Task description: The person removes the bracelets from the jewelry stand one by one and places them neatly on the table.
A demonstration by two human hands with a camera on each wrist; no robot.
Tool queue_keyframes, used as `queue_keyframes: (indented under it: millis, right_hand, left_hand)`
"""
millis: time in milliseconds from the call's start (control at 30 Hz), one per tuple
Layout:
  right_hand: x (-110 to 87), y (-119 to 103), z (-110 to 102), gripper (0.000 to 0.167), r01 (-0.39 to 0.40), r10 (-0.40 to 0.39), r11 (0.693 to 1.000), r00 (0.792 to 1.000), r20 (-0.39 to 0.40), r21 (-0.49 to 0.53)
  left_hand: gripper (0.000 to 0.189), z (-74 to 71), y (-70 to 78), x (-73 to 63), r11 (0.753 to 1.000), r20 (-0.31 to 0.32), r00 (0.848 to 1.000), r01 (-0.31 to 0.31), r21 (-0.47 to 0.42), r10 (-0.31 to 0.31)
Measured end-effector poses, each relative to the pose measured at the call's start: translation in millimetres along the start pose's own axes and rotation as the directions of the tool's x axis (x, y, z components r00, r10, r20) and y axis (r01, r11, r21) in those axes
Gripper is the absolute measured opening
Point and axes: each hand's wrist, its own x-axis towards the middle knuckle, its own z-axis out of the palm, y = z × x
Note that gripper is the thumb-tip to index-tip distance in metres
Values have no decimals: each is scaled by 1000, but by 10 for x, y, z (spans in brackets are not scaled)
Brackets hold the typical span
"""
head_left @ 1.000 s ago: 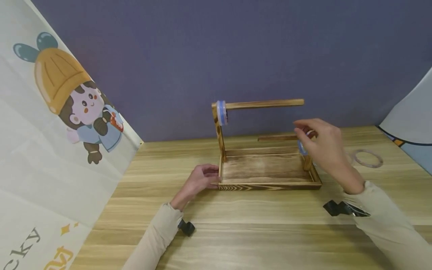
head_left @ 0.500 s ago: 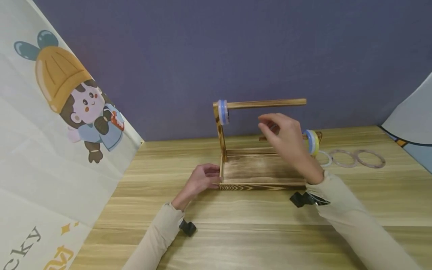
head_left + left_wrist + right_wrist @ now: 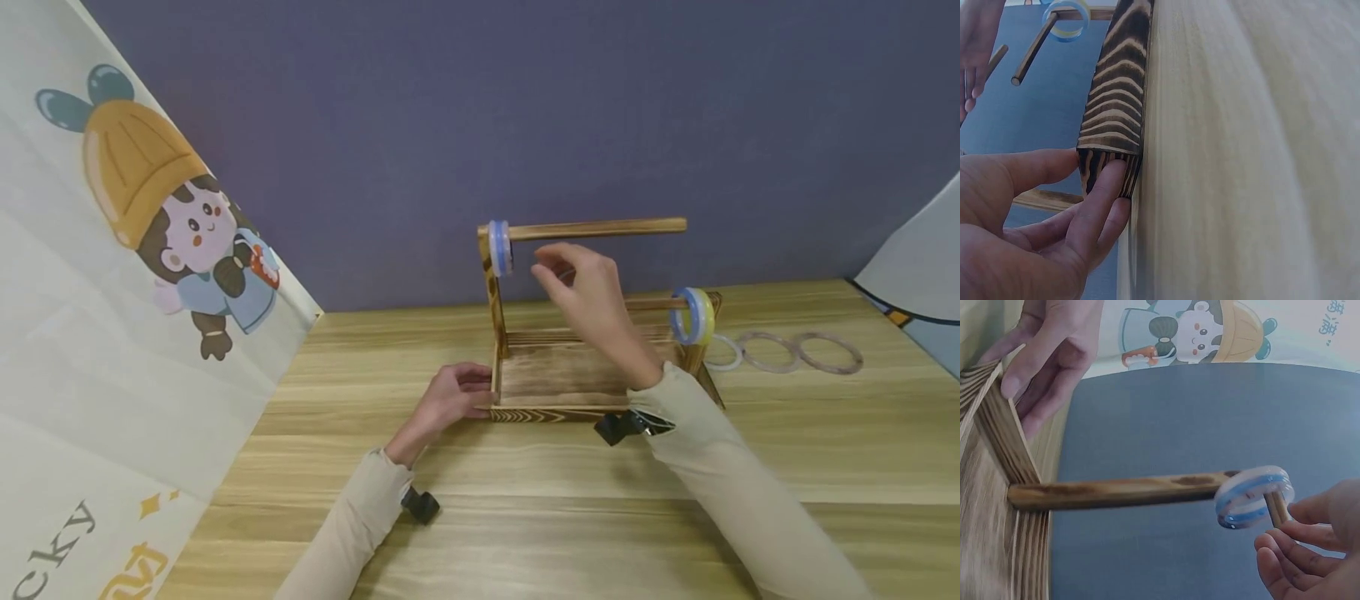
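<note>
Left hand point(image 3: 447, 397) pinches the wooden rack point(image 3: 555, 377).
Right hand point(image 3: 591, 293) bends near the upper rings point(image 3: 497, 248); whether it pinches anything is unclear.

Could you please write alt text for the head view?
A left hand holds a wooden rack by its left end, while the right hand shows below the upper rod. Blue and pale rings hang on that rod, blue and yellow rings on the lower rod; three pale rings lie on the table, at right.
</note>
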Motion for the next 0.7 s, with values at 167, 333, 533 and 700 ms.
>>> queue_keyframes:
  millis: [167, 333, 533, 700]
  right_hand:
    - [48, -33, 140, 30, -36, 34, 999, 997, 63, 33]
    - [72, -44, 253, 32, -49, 43, 998, 991, 126, 41]
    - [51, -12, 303, 22, -20, 15, 997, 997, 69, 68]
    - [37, 7, 314, 18, 11, -15, 994, 999, 41, 110]
  left_hand:
    - [47, -6, -1, -1, 1000, 6, 1000, -13, -3, 13]
    - [47, -13, 5, 0, 1000, 5, 1000, -25, 4, 25]
    - [47, -5, 6, 6, 1000, 6, 1000, -16, 9, 16]
    - [46, -7, 5, -6, 1000, 8, 1000, -9, 5, 9]
